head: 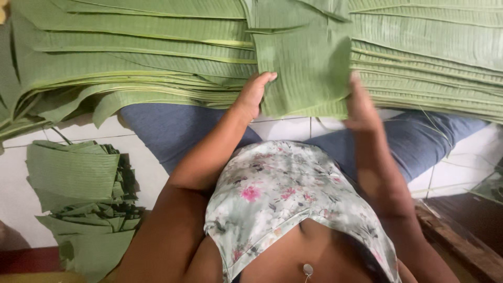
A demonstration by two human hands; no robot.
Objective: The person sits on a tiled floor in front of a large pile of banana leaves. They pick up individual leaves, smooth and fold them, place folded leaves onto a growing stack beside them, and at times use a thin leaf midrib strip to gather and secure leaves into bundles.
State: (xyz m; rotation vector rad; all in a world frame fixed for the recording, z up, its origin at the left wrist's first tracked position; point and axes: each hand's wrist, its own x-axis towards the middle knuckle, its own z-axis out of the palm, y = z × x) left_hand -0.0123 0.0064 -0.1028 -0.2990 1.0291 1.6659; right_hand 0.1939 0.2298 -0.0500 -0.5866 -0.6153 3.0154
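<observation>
Cut banana leaf piece [306, 73] gripped at both side edges, upper centre of frame, by left hand [253, 94] and right hand [361, 107]; held taut, likely for squaring. Positioned over stacked banana leaves [131, 52]. Folded leaf pile [84, 199] lower left on tiled floor [461, 167].

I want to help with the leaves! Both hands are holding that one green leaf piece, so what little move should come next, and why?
Probably lift the folded leaf piece clear of the big leaf stack and carry it toward the folded pile on the tiled floor. The left hand and right hand already grip its two side edges, and that pile lies on the left side.
</observation>
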